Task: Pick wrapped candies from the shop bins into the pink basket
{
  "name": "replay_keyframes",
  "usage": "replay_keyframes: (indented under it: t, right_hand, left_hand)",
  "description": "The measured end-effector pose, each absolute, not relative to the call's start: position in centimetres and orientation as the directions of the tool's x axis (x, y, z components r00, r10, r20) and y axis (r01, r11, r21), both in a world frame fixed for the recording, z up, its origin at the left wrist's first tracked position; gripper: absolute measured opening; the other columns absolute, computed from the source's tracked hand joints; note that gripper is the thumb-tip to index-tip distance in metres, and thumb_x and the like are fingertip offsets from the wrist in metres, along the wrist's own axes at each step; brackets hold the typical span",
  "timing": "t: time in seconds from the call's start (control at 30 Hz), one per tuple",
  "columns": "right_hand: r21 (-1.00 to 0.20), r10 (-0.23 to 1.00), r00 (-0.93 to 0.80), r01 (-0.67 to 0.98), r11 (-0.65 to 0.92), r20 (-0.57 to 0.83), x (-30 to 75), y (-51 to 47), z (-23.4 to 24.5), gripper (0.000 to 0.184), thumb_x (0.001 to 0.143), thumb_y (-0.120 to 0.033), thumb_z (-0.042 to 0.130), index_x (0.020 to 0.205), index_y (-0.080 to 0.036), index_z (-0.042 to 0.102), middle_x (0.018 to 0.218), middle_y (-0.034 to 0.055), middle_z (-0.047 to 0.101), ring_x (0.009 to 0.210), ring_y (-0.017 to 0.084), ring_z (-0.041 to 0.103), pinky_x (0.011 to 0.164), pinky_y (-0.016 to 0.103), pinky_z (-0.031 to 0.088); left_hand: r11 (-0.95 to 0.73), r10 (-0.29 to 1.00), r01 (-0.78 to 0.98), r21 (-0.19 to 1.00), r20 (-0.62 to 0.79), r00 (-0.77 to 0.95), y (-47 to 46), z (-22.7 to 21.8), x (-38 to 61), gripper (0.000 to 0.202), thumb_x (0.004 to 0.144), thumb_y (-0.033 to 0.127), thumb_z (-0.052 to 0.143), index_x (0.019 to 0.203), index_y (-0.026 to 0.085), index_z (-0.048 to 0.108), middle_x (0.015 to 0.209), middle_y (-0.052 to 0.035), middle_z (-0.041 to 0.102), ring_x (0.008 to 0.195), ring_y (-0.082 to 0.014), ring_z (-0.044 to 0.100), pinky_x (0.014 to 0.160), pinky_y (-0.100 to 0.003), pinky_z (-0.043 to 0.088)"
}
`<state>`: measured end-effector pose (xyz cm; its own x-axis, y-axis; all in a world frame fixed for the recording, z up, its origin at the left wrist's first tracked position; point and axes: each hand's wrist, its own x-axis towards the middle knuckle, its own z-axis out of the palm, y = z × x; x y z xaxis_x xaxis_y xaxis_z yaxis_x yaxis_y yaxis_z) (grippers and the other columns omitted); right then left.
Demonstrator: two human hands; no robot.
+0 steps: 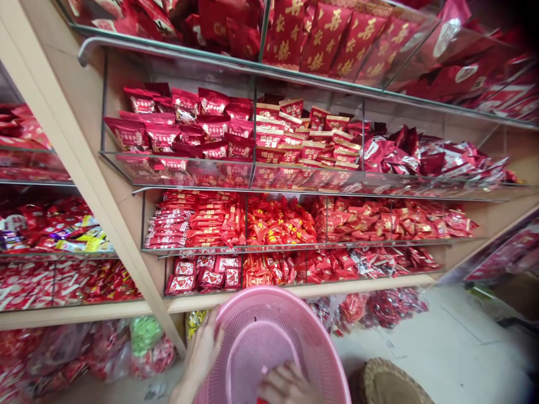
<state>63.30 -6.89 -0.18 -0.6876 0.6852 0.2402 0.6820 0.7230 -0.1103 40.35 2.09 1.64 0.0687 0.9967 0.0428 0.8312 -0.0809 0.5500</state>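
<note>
You have a pink basket [334, 353] before you, in front of shelves [362, 285] of red packets [278, 224]. Your left hand [205, 343] is at the basket's left rim, fingers slightly apart; whether they grip it, we cannot tell. Your right hand [288, 384], blurred, is inside, a bit of red [261, 400] showing below it; blur hides whether its fingers are clamped.
</note>
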Motion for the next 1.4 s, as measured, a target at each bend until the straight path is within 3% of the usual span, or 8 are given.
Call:
replay_keyframes:
  t: [0.07,0.17,0.3,0.37,0.53,0.97,1.17,1.4]
  right_hand:
    - [-0.208,0.737,-0.645,0.707,0.676,0.202,64.7,-4.9,7.1,0.047,0.081,-0.055,0.05,0.118,-0.026,0.05,0.107,0.004,0.063,0.096,0.022,0.055,0.087,0.036,0.04]
    - [-0.261,0.803,-0.519,0.764,0.59,0.294,66.1,-0.9,16.2,0.034,0.09,-0.037,0.042,0.121,-0.024,0.049,0.109,0.0083,0.06,0.1,0.022,0.052,0.089,0.039,0.039]
    - [-0.305,0.779,-0.362,0.771,0.559,0.513,66.0,5.2,22.6,0.034,0.089,-0.032,0.045,0.121,-0.021,0.047,0.113,0.0095,0.056,0.105,0.022,0.051,0.091,0.041,0.04]
    - [-0.319,0.791,-0.328,0.783,0.534,0.517,65.3,8.0,24.2,0.041,0.086,-0.032,0.048,0.126,-0.021,0.042,0.118,0.0097,0.051,0.107,0.021,0.051,0.092,0.039,0.04]
    - [-0.261,0.881,-0.289,0.879,0.399,0.373,62.5,12.6,24.9,0.062,0.079,-0.039,0.056,0.133,-0.02,0.032,0.119,0.0111,0.042,0.106,0.023,0.052,0.088,0.036,0.042]
    - [0.037,0.936,-0.133,0.991,0.127,0.327,58.6,14.4,23.3,0.045,0.083,-0.038,0.05,0.125,-0.025,0.037,0.112,0.0143,0.043,0.092,0.028,0.057,0.074,0.038,0.044]
    - [0.06,0.925,-0.124,0.992,0.109,0.359,58.5,15.3,22.9,0.031,0.087,-0.032,0.045,0.117,-0.022,0.042,0.111,0.0143,0.046,0.092,0.026,0.056,0.072,0.036,0.044]
    - [0.01,0.892,-0.151,0.987,0.162,0.427,59.7,15.8,22.5,0.032,0.09,-0.036,0.042,0.118,-0.02,0.043,0.11,0.0135,0.049,0.097,0.026,0.051,0.076,0.035,0.043]
  left_hand:
    - [-0.083,0.996,0.825,0.559,0.053,0.065,1.9,1.7,40.2,0.046,0.087,0.027,0.034,0.131,0.02,0.041,0.133,-0.01,0.05,0.121,-0.02,0.049,0.1,-0.036,0.04]
    - [-0.081,0.997,0.817,0.57,0.049,0.065,1.7,1.6,40.0,0.045,0.087,0.029,0.033,0.13,0.02,0.042,0.132,-0.0093,0.051,0.121,-0.0197,0.048,0.1,-0.036,0.039]
    - [-0.047,0.999,0.804,0.592,0.018,0.045,1.5,0.9,39.8,0.046,0.088,0.03,0.03,0.132,0.018,0.04,0.134,-0.0104,0.049,0.121,-0.0196,0.049,0.099,-0.036,0.04]
    - [-0.044,0.999,0.792,0.608,0.03,0.033,1.5,0.5,39.8,0.046,0.088,0.031,0.031,0.132,0.02,0.039,0.135,-0.0088,0.049,0.121,-0.0186,0.048,0.099,-0.035,0.04]
    - [-0.074,0.996,0.788,0.612,0.08,0.032,1.6,-0.1,39.8,0.044,0.087,0.028,0.033,0.128,0.02,0.044,0.133,-0.0077,0.051,0.12,-0.0179,0.05,0.1,-0.033,0.04]
    - [-0.045,0.999,0.773,0.633,0.05,0.017,1.6,-0.2,40.2,0.044,0.087,0.031,0.032,0.128,0.019,0.045,0.131,-0.0085,0.052,0.117,-0.0204,0.052,0.098,-0.035,0.042]
    - [-0.046,0.999,0.785,0.618,0.041,0.026,1.5,0.1,40.2,0.044,0.088,0.031,0.032,0.129,0.02,0.043,0.132,-0.0079,0.051,0.117,-0.0194,0.053,0.097,-0.034,0.042]
    - [-0.046,0.999,0.783,0.62,0.05,0.019,1.7,-0.1,40.1,0.044,0.088,0.031,0.033,0.128,0.019,0.045,0.132,-0.0074,0.052,0.118,-0.0186,0.052,0.099,-0.034,0.042]
